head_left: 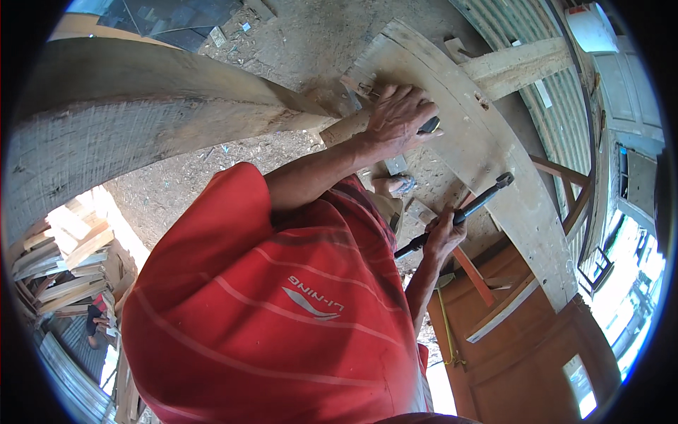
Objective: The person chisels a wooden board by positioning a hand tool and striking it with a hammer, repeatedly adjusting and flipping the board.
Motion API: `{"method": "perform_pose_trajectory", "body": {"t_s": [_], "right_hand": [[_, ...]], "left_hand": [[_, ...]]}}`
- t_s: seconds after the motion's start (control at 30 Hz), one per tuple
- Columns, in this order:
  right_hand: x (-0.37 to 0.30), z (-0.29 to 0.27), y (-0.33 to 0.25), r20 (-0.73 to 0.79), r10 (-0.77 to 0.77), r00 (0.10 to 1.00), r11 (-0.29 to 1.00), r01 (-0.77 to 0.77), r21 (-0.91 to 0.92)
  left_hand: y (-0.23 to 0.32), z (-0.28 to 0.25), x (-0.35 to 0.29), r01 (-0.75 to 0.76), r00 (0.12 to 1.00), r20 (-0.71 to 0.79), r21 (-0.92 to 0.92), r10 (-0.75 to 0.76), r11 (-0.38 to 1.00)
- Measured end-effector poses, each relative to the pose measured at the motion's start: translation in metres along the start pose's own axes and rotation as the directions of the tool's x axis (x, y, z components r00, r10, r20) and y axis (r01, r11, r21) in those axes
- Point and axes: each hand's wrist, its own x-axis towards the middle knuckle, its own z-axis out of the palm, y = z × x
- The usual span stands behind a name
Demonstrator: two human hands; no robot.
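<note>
My left hand rests on a long curved wooden board, its fingers bent. A small dark object with a yellowish edge shows beneath the thumb side of that hand; its kind is not clear. Lower down, my right hand is wrapped around the dark shaft of a long-handled tool, like a hammer. The tool's small metal head reaches over the board's near edge, and the other end of its handle points toward my red shirt. I cannot tell whether the head touches the board.
A thick timber beam stretches in from the left. Brown wooden panels stand at the lower right, with a yellow strip hanging by them. Stacked wood pieces lie at the far left. Corrugated sheeting runs behind the board.
</note>
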Motion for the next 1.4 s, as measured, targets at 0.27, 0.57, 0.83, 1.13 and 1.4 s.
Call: {"method": "perform_pose_trajectory", "body": {"t_s": [0.27,0.57,0.83,1.13,1.4], "right_hand": [[0.005,-0.001,0.010,0.032,-0.012,0.999,1.000,0.013,-0.017],[0.015,-0.019,0.021,0.078,-0.031,0.996,0.989,0.042,-0.141],[0.013,-0.014,0.015,0.083,-0.004,0.997,0.986,0.018,-0.165],[0.017,-0.016,0.026,0.085,-0.058,0.995,0.991,0.067,-0.112],[0.009,-0.015,0.014,0.081,-0.011,0.997,0.986,0.024,-0.164]], "left_hand": [[0.000,-0.012,0.014,0.113,0.953,0.295,-0.112,-0.075,0.987],[-0.003,-0.004,0.004,-0.037,0.963,0.263,-0.089,0.059,0.995],[-0.013,-0.019,-0.021,-0.210,0.926,0.289,-0.140,0.243,0.968],[-0.014,-0.049,-0.011,-0.460,0.778,0.447,-0.074,0.442,0.885],[-0.023,-0.053,-0.024,-0.271,0.846,0.322,-0.426,0.424,0.863]]}}
